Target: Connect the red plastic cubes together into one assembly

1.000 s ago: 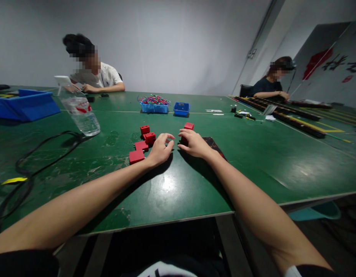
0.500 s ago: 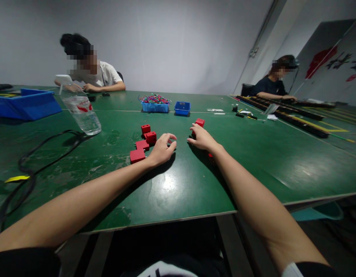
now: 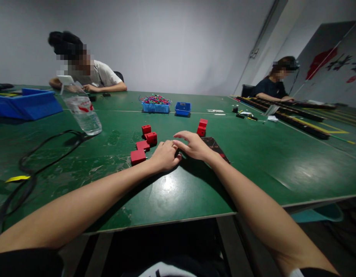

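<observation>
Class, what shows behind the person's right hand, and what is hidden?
Two red blocks lie beyond the right hand; a flat black object shows partly, the rest covered from view.

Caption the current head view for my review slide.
Left hand and right hand close together over a green table, with red blocks on both sides.

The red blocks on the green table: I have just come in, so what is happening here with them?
A person's left hand and right hand are close together over the green table. The right hand looks open; I cannot tell whether the left one holds anything. A cluster of red blocks lies beside the left hand, and two more lie beyond the right. A dark flat object lies next to the right hand.
</observation>
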